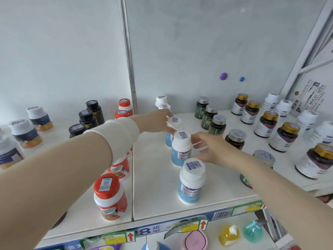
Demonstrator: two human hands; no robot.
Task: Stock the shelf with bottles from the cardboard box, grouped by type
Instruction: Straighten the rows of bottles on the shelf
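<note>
A row of blue bottles with white caps runs front to back along the middle of the white shelf (155,199). My left hand (158,120) reaches over the row and grips the white cap of one blue bottle (174,122) near the back. Right beside the second blue bottle (181,148), my right hand (209,147) hovers with its fingers spread and holds nothing. Nearest the front edge stands another blue bottle (191,181). The cardboard box is out of view.
Red-capped bottles (110,195) stand left of the blue row, with black bottles (88,118) and white-capped dark bottles (25,132) further left. Green bottles (217,125), gold-capped bottles (284,136) and white bottles (304,121) fill the right. Spray bottles sit on the lower shelf.
</note>
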